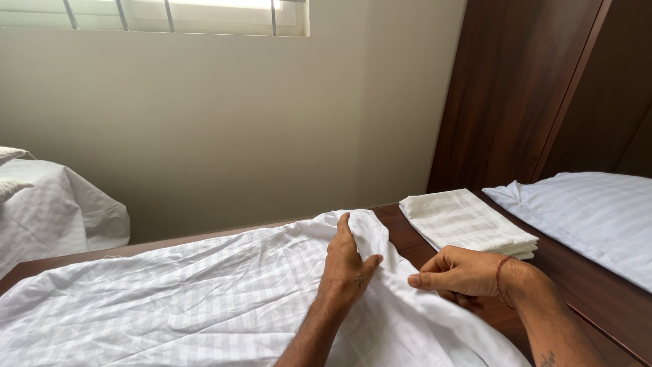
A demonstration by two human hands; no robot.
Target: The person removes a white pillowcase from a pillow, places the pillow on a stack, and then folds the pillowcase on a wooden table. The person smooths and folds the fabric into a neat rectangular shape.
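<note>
A crumpled white checked sheet (204, 299) lies spread over a dark wooden surface (407, 238). My left hand (348, 265) rests flat on the sheet near its far right corner, fingers stretched forward and thumb out to the side. Just to its right, my right hand (458, 272) pinches the sheet's edge between thumb and fingers; a red thread circles that wrist.
A folded white striped cloth (468, 223) sits on the wood beyond my right hand. A white pillow (584, 211) lies at the right, before a dark wooden wardrobe (530, 88). Another white-covered bed (47, 211) stands at the left, below a window (156, 13).
</note>
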